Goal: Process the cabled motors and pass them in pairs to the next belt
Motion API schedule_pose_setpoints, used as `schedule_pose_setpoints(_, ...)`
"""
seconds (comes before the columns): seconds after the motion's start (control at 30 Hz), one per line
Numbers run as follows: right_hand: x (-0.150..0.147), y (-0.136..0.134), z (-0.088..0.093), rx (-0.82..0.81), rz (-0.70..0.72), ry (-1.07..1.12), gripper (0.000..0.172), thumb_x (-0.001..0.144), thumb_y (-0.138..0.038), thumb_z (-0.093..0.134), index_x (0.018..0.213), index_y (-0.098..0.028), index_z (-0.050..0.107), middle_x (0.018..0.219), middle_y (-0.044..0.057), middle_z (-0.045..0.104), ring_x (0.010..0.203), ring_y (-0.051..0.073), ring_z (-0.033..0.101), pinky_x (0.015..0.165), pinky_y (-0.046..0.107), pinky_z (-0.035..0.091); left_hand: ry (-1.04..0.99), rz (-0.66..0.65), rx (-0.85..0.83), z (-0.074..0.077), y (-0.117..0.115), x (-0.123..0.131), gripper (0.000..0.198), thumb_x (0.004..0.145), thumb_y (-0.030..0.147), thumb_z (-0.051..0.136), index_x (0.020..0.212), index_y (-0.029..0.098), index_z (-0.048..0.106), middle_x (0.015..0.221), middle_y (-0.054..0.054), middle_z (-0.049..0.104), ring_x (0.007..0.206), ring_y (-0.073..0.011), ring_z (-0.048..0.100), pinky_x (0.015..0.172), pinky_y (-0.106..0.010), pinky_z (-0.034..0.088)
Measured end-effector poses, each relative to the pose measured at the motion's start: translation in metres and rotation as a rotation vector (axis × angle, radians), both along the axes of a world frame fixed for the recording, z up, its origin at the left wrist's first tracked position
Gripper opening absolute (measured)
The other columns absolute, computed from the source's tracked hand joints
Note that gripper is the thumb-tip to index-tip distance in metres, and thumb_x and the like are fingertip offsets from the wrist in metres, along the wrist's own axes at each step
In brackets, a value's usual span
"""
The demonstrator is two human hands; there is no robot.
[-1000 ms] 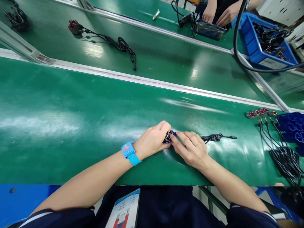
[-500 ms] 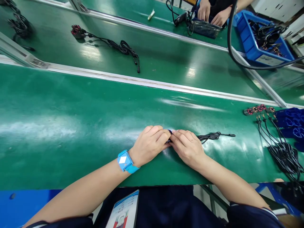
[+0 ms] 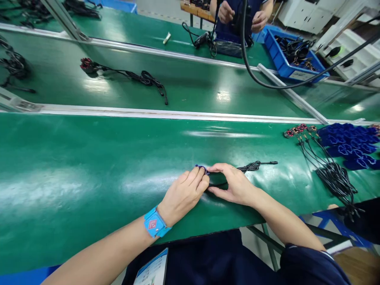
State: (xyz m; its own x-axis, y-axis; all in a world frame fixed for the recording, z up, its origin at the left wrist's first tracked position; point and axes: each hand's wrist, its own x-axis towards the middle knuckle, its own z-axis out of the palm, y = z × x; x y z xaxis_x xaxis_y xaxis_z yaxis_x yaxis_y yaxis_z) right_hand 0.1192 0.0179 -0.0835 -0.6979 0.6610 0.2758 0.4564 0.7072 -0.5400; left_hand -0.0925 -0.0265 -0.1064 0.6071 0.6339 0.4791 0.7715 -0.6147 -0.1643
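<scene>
At the middle of the green bench, my left hand [image 3: 185, 192], with a blue band at the wrist, is closed over a small part with a blue rim [image 3: 202, 168]. Its fingers hide most of that part. A black cable [image 3: 219, 185] comes out beside the left fingertips and passes under my right hand [image 3: 234, 184] to a tied bundle [image 3: 253, 166] lying on the bench. The right thumb and fingers are spread, the index fingertip at the blue rim and the thumb lower down, near the cable.
Right of my hands lie copper-wound coils [image 3: 299, 130] with black cables [image 3: 335, 178], beside several blue sleeves [image 3: 347, 144]. Beyond the metal rail [image 3: 148, 114] lies another cabled coil [image 3: 89, 65]. A co-worker's hands [image 3: 225, 12] are near a blue bin [image 3: 293, 59]. A thick black cable [image 3: 267, 85] hangs in front.
My right hand has opened, its thumb and fingers parting so the black cable shows between them. My left hand stays closed on the part. The camera view has shifted; the co-worker's hands have lifted and moved apart.
</scene>
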Motion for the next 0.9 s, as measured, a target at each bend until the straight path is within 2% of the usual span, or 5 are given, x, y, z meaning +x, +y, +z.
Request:
schedule_pose_setpoints(0.2, 0.067, 0.017, 0.014, -0.052, -0.023, -0.326, 0.082, 0.082, -0.047, 0.076, 0.151, -0.027, 0.035, 0.147, 0.009, 0.050, 0.138, 0.028, 0.045, 0.114, 0.051, 0.040, 0.176, -0.010, -0.064, 0.005, 0.002, 0.009, 0.028, 0.092, 0.006, 0.040, 0.112, 0.010, 0.059, 0.117, -0.017, 0.067, 0.111, -0.0295, 0.064, 0.085, -0.037, 0.051)
schedule_pose_setpoints(0.37, 0.120, 0.013, -0.001, -0.014, -0.234, -0.446, 0.027, 0.098, -0.033, 0.056, 0.122, -0.025, 0.064, 0.116, 0.008, 0.068, 0.107, 0.024, 0.064, 0.096, 0.044, 0.052, 0.205, -0.020, -0.130, 0.010, 0.012, 0.014, 0.029, 0.093, 0.006, 0.043, 0.116, 0.013, 0.059, 0.116, -0.014, 0.066, 0.110, -0.0267, 0.063, 0.087, -0.036, 0.052)
schedule_pose_setpoints(0.57, 0.151, -0.013, -0.019, 0.066, -0.629, -0.457, 0.029, 0.098, -0.039, 0.052, 0.115, -0.020, 0.066, 0.103, 0.009, 0.069, 0.098, 0.024, 0.067, 0.083, 0.036, 0.056, 0.150, -0.115, -0.141, 0.001, 0.072, 0.038, 0.038, 0.096, 0.008, 0.043, 0.129, 0.015, 0.060, 0.134, -0.015, 0.061, 0.131, -0.0307, 0.053, 0.098, -0.041, 0.048)
schedule_pose_setpoints(0.7, 0.172, -0.012, -0.026, 0.066, -0.955, -0.515, 0.032, 0.095, -0.039, 0.055, 0.115, -0.017, 0.067, 0.097, 0.009, 0.071, 0.088, 0.025, 0.069, 0.077, 0.036, 0.055, 0.025, -0.090, -0.151, 0.007, 0.109, 0.067, 0.056, 0.094, 0.015, 0.056, 0.148, 0.026, 0.046, 0.158, -0.011, 0.040, 0.145, -0.0369, 0.035, 0.111, -0.053, 0.038)
schedule_pose_setpoints(0.9, 0.214, -0.028, -0.025, 0.073, -1.254, -0.593, 0.032, 0.094, -0.040, 0.054, 0.113, -0.020, 0.068, 0.102, 0.011, 0.071, 0.087, 0.027, 0.068, 0.066, 0.036, 0.050, -0.060, -0.165, -0.245, 0.011, 0.068, 0.065, 0.062, 0.085, 0.036, 0.074, 0.143, 0.026, 0.054, 0.157, -0.014, 0.040, 0.146, -0.0386, 0.033, 0.111, -0.055, 0.037)
